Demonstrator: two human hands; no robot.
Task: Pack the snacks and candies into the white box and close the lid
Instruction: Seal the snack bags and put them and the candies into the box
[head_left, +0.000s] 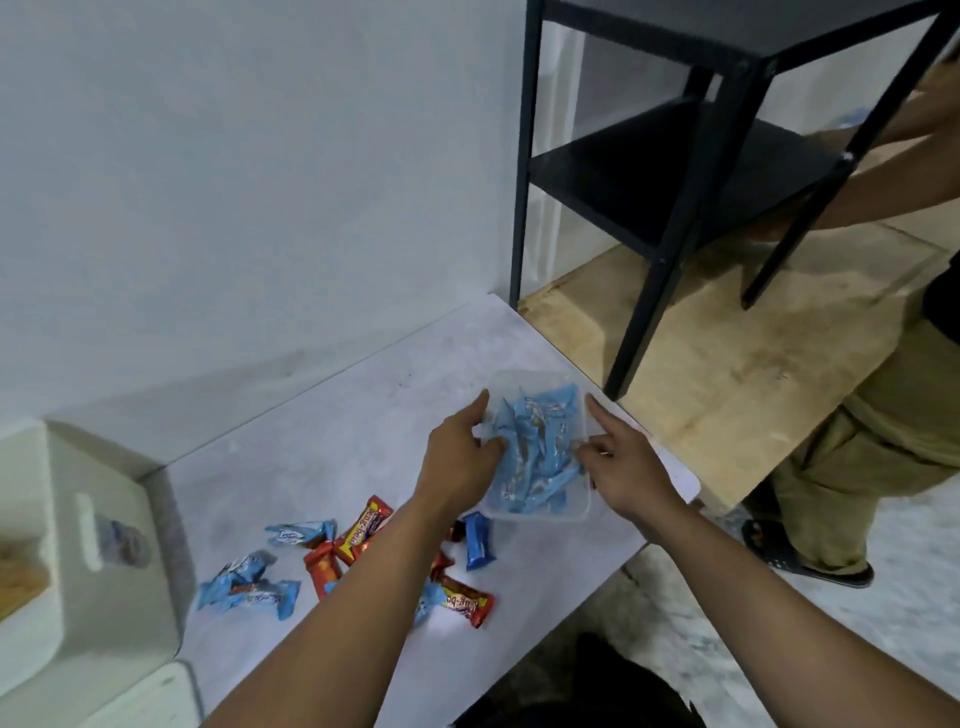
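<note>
Box: the white box (540, 512) sits lidless on the bench (322, 415), near its right edge.
Candies in box: blue candies (535, 452) fill it.
Left hand: the left hand (460, 457) reaches in, fingers curled on the blue candies at the left wall.
Right hand: the right hand (623, 467) pinches candies at the right wall, forefinger straight.
Loose snacks: red bars (363, 527) and blue wrappers (249, 587) lie on the bench beneath the left forearm.
Beside: a black shelf (675, 171) stands on a wooden board (727, 374).
</note>
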